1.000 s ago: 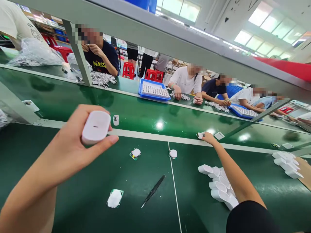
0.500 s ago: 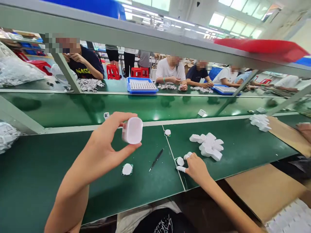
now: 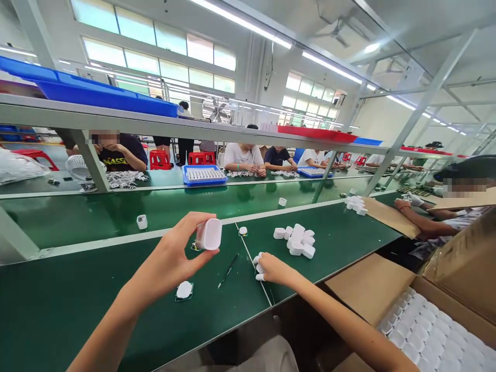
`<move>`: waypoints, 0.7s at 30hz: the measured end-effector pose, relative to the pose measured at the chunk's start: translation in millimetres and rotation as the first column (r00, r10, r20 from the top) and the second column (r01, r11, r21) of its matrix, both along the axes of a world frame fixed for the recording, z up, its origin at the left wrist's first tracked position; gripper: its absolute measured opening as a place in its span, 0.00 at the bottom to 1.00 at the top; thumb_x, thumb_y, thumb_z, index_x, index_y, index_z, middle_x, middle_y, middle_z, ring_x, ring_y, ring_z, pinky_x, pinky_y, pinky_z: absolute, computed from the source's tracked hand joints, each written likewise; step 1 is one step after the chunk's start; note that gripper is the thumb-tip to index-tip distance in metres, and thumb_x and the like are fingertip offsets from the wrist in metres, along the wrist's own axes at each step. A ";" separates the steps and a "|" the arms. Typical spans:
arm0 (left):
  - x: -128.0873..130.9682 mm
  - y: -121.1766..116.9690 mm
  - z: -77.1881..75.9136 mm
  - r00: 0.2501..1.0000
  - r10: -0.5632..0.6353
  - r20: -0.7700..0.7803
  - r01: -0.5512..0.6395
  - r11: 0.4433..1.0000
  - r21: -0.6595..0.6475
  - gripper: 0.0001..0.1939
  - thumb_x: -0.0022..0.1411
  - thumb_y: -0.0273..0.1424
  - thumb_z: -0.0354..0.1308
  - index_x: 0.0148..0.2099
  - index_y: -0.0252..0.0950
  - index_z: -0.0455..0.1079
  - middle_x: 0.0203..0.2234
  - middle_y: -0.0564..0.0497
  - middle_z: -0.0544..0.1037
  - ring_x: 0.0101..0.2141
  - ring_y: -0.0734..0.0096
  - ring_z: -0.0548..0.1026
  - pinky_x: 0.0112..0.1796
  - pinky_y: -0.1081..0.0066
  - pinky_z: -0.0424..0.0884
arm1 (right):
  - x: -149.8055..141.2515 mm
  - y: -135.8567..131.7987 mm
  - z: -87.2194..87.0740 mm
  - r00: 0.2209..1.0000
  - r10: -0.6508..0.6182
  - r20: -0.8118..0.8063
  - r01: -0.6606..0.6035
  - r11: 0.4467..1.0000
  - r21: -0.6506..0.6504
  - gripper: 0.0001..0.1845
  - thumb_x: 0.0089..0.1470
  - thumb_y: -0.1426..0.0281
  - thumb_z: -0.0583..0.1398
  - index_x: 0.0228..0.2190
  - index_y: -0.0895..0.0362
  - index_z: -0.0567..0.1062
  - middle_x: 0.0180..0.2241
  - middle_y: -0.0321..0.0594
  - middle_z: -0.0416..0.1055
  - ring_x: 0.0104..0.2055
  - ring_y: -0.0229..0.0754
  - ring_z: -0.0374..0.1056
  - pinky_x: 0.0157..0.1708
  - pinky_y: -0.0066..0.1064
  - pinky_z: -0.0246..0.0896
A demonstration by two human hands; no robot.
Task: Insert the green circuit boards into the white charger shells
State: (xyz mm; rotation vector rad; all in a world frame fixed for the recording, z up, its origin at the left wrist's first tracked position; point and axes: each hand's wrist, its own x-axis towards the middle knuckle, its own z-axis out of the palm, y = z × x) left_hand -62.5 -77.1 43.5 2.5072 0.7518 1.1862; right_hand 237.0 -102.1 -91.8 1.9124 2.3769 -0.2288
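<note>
My left hand [image 3: 170,258] is raised above the green bench, gripping a white, rounded-square plastic housing [image 3: 211,234] between thumb and fingers, its flat closed face towards me. My right hand [image 3: 275,269], with white finger cots on its fingertips, is low at the bench by a pale seam line. Its fingers are drawn together, and what lies between them is hidden. Between the hands lies a slim black tool [image 3: 228,270], probably tweezers. Small circuit boards with round white pads lie nearby, one at the front left [image 3: 184,290] and one farther back [image 3: 243,231].
A pile of white housings [image 3: 297,240] lies to the right, with another cluster [image 3: 355,205] beyond. An open carton [image 3: 457,305] at the right holds rows of housings. Single housings [image 3: 142,222] stand on the green strip behind. A shelf [image 3: 232,129] crosses above; co-workers sit opposite and at right.
The view has tilted upward and shifted to the right. My right hand's fingers have drawn together, and the white-topped board beside them no longer shows. My left hand still holds the housing.
</note>
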 end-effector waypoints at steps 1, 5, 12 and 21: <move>-0.8 -0.1 0.0 1.000 0.010 0.006 -0.010 1.000 0.001 0.20 0.64 0.37 0.58 0.57 0.44 0.63 0.49 0.49 0.73 0.46 0.62 0.75 0.45 0.64 0.75 | -2.1 0.7 -0.7 1.000 -0.017 0.003 0.017 1.000 -0.007 0.13 0.62 0.63 0.62 0.43 0.59 0.74 0.45 0.42 0.72 0.45 0.45 0.70 0.46 0.43 0.69; -6.5 0.0 2.0 0.999 0.018 0.049 -0.019 1.000 0.021 0.20 0.63 0.36 0.59 0.56 0.44 0.63 0.49 0.50 0.74 0.48 0.63 0.75 0.47 0.64 0.75 | -9.0 2.3 -6.6 0.991 -0.126 -0.038 0.126 0.992 -0.025 0.13 0.63 0.64 0.62 0.44 0.59 0.74 0.47 0.43 0.72 0.47 0.45 0.70 0.48 0.44 0.69; -16.1 2.2 8.5 0.995 0.007 0.098 -0.006 1.000 -0.009 0.20 0.62 0.35 0.60 0.56 0.43 0.64 0.51 0.50 0.74 0.51 0.61 0.74 0.48 0.63 0.74 | -7.0 2.4 -5.3 0.907 -0.313 -0.282 0.307 0.949 -0.066 0.13 0.62 0.63 0.62 0.43 0.59 0.74 0.45 0.42 0.72 0.45 0.45 0.71 0.47 0.43 0.70; -22.1 4.4 8.8 0.991 -0.039 0.128 0.046 0.998 -0.049 0.22 0.62 0.35 0.61 0.56 0.45 0.63 0.50 0.51 0.74 0.49 0.62 0.75 0.47 0.63 0.76 | -17.7 -11.1 4.2 0.504 -0.230 -0.833 0.349 0.936 -0.047 0.17 0.64 0.59 0.59 0.46 0.60 0.73 0.42 0.42 0.73 0.41 0.43 0.73 0.43 0.41 0.71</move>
